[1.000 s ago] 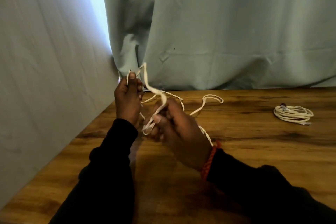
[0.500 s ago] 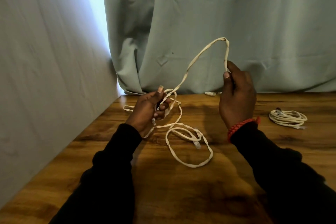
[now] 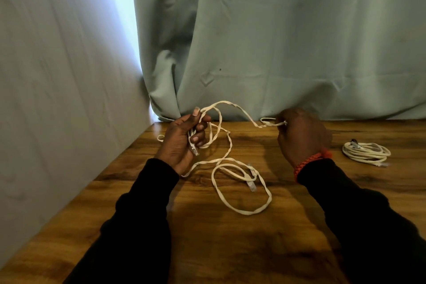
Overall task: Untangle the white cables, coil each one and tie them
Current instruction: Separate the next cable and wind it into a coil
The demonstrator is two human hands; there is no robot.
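White flat cable [image 3: 230, 143] runs between your two hands, and that is where the work sits. Your left hand [image 3: 184, 143] is closed around a small gathered bunch of it, thumb up, fingers curled in, with one clear plug [image 3: 195, 150] poking out below your fingers. From the top of that fist a strand arches up and over to your right hand [image 3: 302, 134], whose fingertips are pinched together on the cable near what looks like its other end; the exact contact is hidden behind your knuckles.

Below your left grip the rest hangs loose: a twisted stretch drops to the wooden table [image 3: 230, 249], then opens into a wide slack loop [image 3: 244, 210] between your forearms, with another clear plug [image 3: 252, 185] lying inside it. I'd say at least two cables are wound together here, though I can't count them for sure. A short bit also pokes out on the far side of your left hand.

Well off beyond your right wrist, one cable [image 3: 366, 151] lies already coiled in a neat bundle on the table; whether it is tied I can't tell.

So my read: one cable finished or nearly so, this one at the untangling stage, with coiling and tying yet to come.
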